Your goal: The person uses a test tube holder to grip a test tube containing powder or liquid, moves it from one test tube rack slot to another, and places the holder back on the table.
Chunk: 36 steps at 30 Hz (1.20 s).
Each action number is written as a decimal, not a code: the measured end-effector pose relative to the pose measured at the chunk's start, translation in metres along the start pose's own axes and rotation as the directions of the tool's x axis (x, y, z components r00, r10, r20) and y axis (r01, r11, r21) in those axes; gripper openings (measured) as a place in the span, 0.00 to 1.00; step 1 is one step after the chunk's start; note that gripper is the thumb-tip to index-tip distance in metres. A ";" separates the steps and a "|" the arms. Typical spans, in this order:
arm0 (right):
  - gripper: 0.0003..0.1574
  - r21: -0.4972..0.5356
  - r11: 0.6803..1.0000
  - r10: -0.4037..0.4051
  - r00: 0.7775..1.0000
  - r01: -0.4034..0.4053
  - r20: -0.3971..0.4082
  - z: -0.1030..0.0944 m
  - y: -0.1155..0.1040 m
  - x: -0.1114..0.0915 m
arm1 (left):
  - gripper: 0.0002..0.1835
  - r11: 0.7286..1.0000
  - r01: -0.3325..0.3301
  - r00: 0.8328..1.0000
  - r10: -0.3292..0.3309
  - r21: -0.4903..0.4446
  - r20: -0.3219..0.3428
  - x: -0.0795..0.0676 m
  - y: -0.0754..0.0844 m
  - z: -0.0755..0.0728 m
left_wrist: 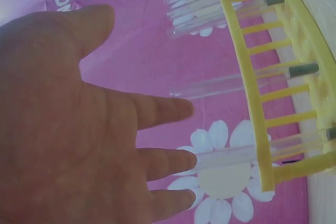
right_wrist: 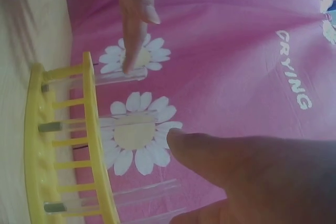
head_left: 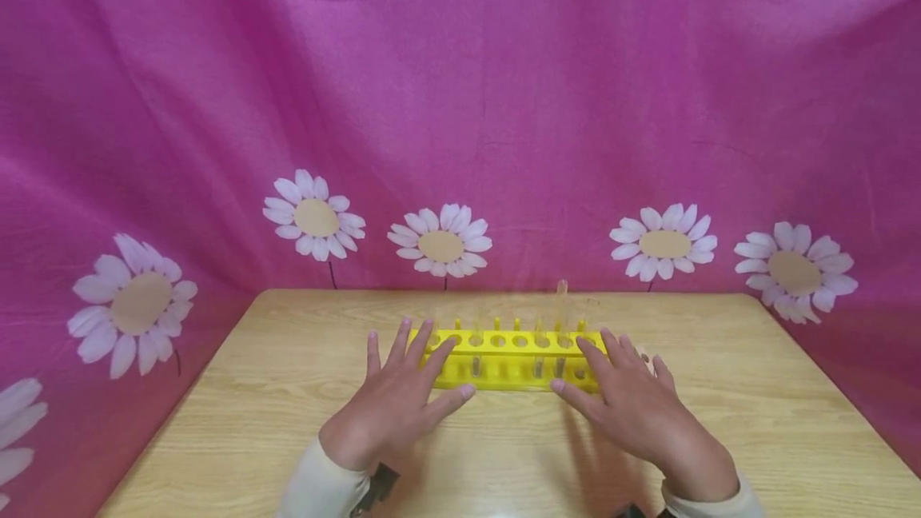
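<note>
A yellow test tube rack [head_left: 507, 384] stands on the table with several clear test tubes [head_left: 562, 302] upright in its holes. Dark grey-green contents [left_wrist: 303, 70] sit at the bottom of the tubes. My left hand [head_left: 399, 402] is spread over the rack's left end, fingers straight and palm down. At the other end, my right hand [head_left: 636, 406] is likewise spread, holding nothing. In the left wrist view, the left fingertips are near the tops of the tubes. The right wrist view shows the right thumb [right_wrist: 197, 150] extended beside the tubes, with other fingers cut off below.
The light wooden table [head_left: 288, 374] extends around the rack on all sides. Behind it and along both sides hangs a pink-purple cloth [head_left: 504, 102] printed with large white daisies, close to the table's back edge.
</note>
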State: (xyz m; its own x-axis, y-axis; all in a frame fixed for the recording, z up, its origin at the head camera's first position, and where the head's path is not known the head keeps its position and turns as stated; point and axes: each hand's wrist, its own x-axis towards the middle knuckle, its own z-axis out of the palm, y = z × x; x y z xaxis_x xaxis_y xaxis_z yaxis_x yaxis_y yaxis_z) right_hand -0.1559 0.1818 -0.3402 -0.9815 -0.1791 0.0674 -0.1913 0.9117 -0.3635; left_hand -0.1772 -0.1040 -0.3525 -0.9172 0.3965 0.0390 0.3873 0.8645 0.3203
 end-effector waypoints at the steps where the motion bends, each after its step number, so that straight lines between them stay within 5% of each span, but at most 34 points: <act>1: 0.57 0.005 1.000 0.004 1.000 -0.004 0.004 0.000 0.001 0.000 | 0.43 1.000 0.011 1.000 -0.011 -0.010 0.006 0.000 -0.001 0.000; 16: 0.56 0.007 0.999 0.036 0.997 -0.036 0.063 -0.006 0.024 0.003 | 0.47 0.994 0.108 0.993 -0.106 -0.031 0.056 0.008 -0.028 -0.006; 26: 0.53 -0.039 0.998 0.048 0.994 -0.044 0.102 -0.009 0.038 0.010 | 0.43 0.990 0.125 0.991 -0.128 -0.072 -0.040 0.024 -0.049 0.006; 32: 0.54 -0.036 0.995 0.095 0.984 -0.091 0.150 -0.009 0.050 0.016 | 0.43 0.979 0.097 0.992 -0.110 -0.180 -0.067 0.033 -0.063 0.018; 36: 0.55 -0.014 0.993 0.115 0.976 -0.114 0.186 -0.009 0.061 0.021 | 0.44 0.938 0.112 0.992 -0.127 -0.329 -0.025 0.040 -0.072 0.026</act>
State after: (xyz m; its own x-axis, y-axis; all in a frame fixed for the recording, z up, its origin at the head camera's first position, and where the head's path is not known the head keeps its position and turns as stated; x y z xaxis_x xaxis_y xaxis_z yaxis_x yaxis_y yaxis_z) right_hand -0.1883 0.2365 -0.3530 -0.9790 -0.1388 -0.1490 -0.0780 0.9314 -0.3554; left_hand -0.2394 -0.1420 -0.3984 -0.9610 0.2758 0.0218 0.2302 0.7534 0.6159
